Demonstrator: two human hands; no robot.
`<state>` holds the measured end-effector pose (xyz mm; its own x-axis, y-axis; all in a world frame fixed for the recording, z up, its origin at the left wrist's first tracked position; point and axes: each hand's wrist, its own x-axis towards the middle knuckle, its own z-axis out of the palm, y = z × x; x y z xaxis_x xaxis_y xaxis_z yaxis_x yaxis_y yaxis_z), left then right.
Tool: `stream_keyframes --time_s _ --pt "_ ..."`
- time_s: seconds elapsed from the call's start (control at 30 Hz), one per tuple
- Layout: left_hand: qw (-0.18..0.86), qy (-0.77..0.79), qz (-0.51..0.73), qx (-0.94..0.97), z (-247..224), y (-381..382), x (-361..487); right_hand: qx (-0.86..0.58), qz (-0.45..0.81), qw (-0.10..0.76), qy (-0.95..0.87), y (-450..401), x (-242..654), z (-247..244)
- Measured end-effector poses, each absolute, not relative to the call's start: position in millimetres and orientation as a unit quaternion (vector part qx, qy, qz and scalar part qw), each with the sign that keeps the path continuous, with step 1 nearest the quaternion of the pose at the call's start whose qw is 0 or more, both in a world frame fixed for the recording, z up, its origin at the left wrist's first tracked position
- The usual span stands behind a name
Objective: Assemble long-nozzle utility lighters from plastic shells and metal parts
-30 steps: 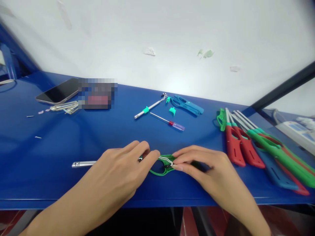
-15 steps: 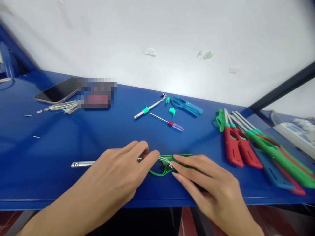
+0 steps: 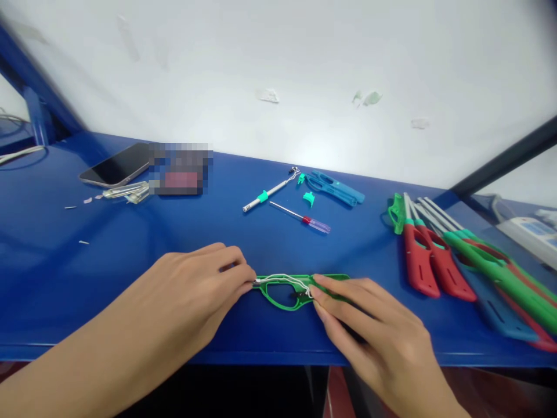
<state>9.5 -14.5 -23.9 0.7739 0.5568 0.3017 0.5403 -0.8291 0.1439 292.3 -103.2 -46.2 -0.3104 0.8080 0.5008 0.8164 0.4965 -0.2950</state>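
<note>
A green half casing of a gas lighter (image 3: 264, 299) lies with its inner side up near the table's front edge. White wires (image 3: 278, 276) run along its top, above the trigger loop, to a small black part (image 3: 298, 298). My left hand (image 3: 191, 296) is closed at the casing's left end, pinching the metal lighter tube (image 3: 256, 283); only the tube's wire end shows, the rest is hidden. My right hand (image 3: 378, 319) grips the casing's handle end, its fingertips against the wire ends. What lies beneath those fingers is hidden.
Behind my hands lie a screwdriver (image 3: 317, 225), another lighter tube (image 3: 274, 190), a blue casing (image 3: 337, 188) and a turquoise clip (image 3: 308, 199). Several lighters, including a red one (image 3: 420, 261), sit at right. A phone (image 3: 119, 164) is at back left; the wall (image 3: 313, 69) stands behind.
My left hand has shifted left and lowered over the tube, uncovering more of the trigger loop and wires. The silver tube end that stuck out at left is now hidden. My right hand keeps its grip.
</note>
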Motion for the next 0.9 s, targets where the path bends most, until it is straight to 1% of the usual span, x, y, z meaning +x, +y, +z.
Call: stream_keyframes --time_s 0.1,0.3,0.47,0.63,0.8,0.9 --pt "0.073 0.302 0.144 0.940 -27.8 -11.3 9.0 -0.497 -0.013 0.309 -0.811 -102.3 292.7 -45.7" --pt "0.135 0.313 0.179 0.923 -32.7 -7.9 13.5 -0.492 -0.021 0.315 -0.811 -101.6 293.8 -45.8" --pt "0.180 0.348 0.182 0.902 -26.7 -7.4 18.5 -0.477 -0.049 0.299 -0.825 -100.8 298.7 -49.5" --pt "0.247 0.385 0.161 0.875 -18.3 -4.9 20.5 -0.448 -0.110 0.316 -0.829 -93.7 300.0 -48.9" --pt "0.223 0.390 0.175 0.876 -16.3 -1.1 14.2 -0.419 -0.171 0.330 -0.828 -85.9 308.5 -56.2" --pt "0.137 0.432 0.179 0.873 -9.5 9.3 -0.3 -0.421 -0.158 0.342 -0.825 -85.5 313.6 -67.8"
